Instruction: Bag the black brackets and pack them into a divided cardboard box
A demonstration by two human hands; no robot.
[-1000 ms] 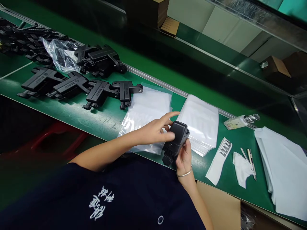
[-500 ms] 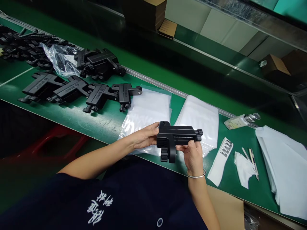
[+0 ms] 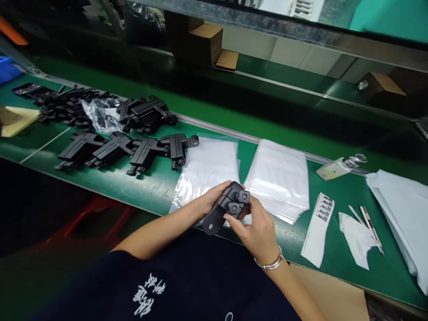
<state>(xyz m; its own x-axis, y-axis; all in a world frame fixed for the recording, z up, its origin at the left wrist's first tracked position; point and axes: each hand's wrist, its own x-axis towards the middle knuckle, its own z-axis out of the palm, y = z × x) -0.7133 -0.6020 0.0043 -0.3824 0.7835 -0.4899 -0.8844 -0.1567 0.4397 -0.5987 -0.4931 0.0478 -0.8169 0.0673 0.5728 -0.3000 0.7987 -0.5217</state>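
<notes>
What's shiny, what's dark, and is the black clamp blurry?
Head view: white glare streaks the left clear plastic bags; head view: at lower left, shadow below the green table is nearly black; head view: the held black clamp looks fairly sharp.

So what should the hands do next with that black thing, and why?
Perhaps the left hand and right hand should turn the black part over: they hold it with its two knobs facing us, so its far side is hidden.
</notes>
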